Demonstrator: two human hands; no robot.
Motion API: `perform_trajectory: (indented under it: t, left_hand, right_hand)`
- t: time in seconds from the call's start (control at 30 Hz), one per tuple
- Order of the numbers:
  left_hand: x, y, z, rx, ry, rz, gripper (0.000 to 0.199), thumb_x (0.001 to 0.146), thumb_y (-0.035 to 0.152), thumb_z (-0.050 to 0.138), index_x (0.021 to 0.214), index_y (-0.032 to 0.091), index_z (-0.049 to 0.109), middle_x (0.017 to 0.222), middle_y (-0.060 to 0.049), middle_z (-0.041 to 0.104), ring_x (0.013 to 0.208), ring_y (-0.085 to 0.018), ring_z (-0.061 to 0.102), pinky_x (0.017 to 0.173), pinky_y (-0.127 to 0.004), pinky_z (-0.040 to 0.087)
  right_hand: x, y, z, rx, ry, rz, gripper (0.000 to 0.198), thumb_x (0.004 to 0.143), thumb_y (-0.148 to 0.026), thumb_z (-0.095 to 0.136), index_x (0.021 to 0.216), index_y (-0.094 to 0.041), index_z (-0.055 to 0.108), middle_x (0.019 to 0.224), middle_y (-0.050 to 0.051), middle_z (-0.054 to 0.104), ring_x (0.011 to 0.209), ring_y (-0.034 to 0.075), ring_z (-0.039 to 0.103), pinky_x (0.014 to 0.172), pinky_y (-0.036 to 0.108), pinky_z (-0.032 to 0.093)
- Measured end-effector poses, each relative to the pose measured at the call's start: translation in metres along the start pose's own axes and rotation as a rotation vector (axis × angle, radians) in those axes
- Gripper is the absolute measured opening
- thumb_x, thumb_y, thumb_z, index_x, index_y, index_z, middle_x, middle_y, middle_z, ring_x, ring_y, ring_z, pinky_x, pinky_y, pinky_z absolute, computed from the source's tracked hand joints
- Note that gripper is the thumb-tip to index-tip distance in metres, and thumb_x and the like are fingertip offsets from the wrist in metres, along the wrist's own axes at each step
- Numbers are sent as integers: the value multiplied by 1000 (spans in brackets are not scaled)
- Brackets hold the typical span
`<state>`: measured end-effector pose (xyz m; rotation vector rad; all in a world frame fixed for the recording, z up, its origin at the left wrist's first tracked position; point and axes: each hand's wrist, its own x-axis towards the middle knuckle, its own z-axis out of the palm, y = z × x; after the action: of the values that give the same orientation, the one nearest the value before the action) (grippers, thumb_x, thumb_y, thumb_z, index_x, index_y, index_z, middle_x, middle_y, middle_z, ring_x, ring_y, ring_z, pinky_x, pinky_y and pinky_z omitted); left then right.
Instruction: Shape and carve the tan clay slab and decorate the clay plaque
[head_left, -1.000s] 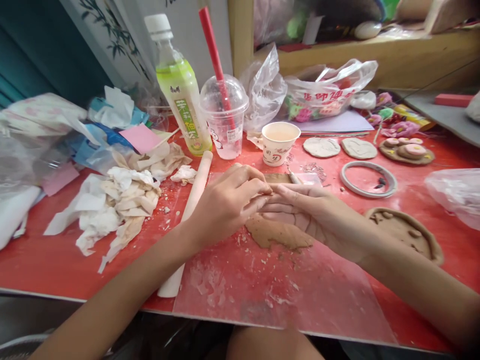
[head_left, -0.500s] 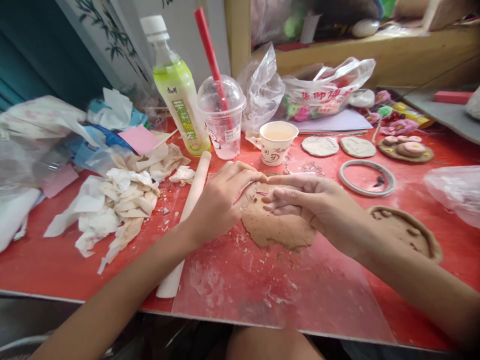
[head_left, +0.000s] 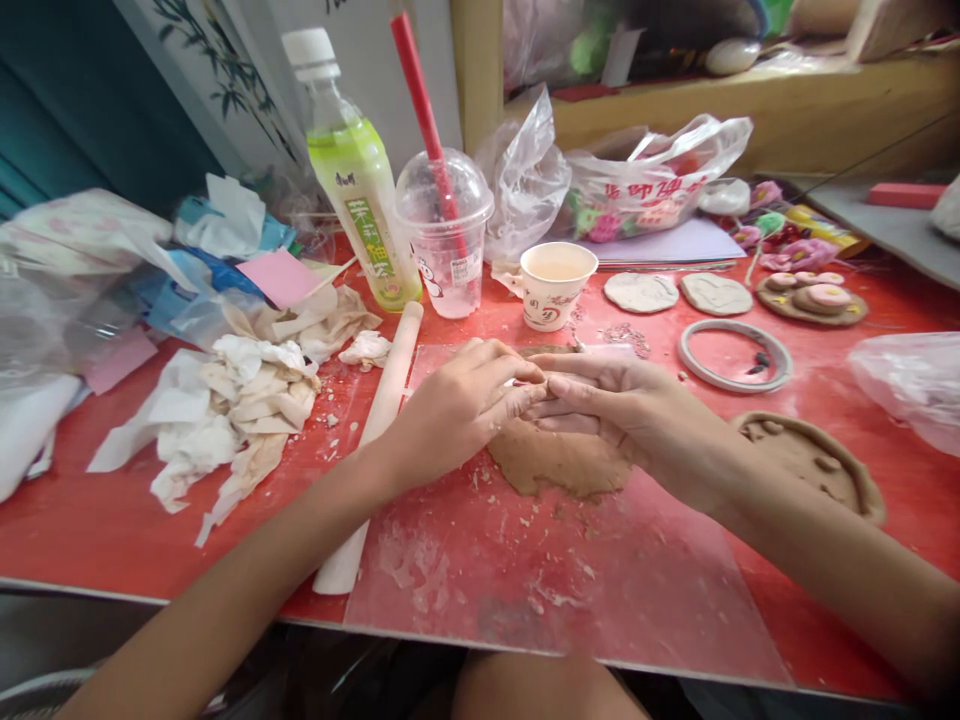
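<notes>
My left hand [head_left: 476,405] and my right hand [head_left: 637,410] meet fingertip to fingertip over a flattened slab of brown clay [head_left: 559,465]. Both sets of fingers are closed in a pinch, thumbs nearly touching, and anything between them is too small or hidden to make out. The slab has a ragged near edge; its far part lies behind my hands. Under it is a clear plastic sheet [head_left: 600,590] sprinkled with clay crumbs. A pale rolling pin [head_left: 386,400] rests along the sheet's left side, by my left forearm.
Crumpled tissues [head_left: 240,400] lie left. A tilted green drink bottle [head_left: 360,200], a plastic cup with a red straw [head_left: 446,240] and a paper cup [head_left: 555,285] stand behind. To the right are a tape roll [head_left: 735,325], a rimmed clay disc [head_left: 814,465] and white clay pieces [head_left: 641,292].
My hands have come together from slightly apart, the left shifting a little right, so their fingertips now meet. A thin pink thing seen between them earlier is out of sight.
</notes>
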<state>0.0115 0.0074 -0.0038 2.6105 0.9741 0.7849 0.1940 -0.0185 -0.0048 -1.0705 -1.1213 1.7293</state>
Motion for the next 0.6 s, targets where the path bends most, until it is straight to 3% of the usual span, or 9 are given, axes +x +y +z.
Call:
perform_trajectory:
  t: [0.17, 0.4, 0.5, 0.6]
  left_hand:
    - [1, 2, 0, -52, -25, -3, 13, 89, 24, 52, 98, 17, 60, 97, -1, 63, 95, -11, 59, 86, -25, 47]
    - [0, 4, -1, -114, -12, -23, 11, 88, 17, 52, 95, 17, 61, 94, 0, 62, 90, -8, 58, 85, -20, 45]
    - [1, 4, -2, -243, -44, -108, 11, 87, 18, 54, 94, 17, 62, 94, 0, 63, 89, -9, 58, 83, -22, 44]
    - [3, 1, -4, -520, -47, -272, 10, 84, 23, 58, 91, 17, 64, 93, 0, 65, 87, -10, 59, 78, -21, 46]
  right_hand:
    - [0, 2, 1, -5, 45, 5, 35, 78, -30, 65, 112, -21, 63, 107, 5, 69, 90, 14, 67, 84, 26, 54]
    - [1, 2, 6, -25, -23, 54, 31, 84, -27, 58, 113, -21, 63, 103, 5, 70, 88, 13, 68, 84, 26, 54]
    - [0, 1, 7, -18, 36, 59, 33, 86, -35, 54, 114, -19, 62, 99, 7, 71, 86, 15, 69, 82, 29, 55]
    - [-1, 1, 6, -23, 86, 32, 32, 86, -37, 54, 111, -17, 61, 91, 8, 72, 81, 17, 69, 80, 33, 56]
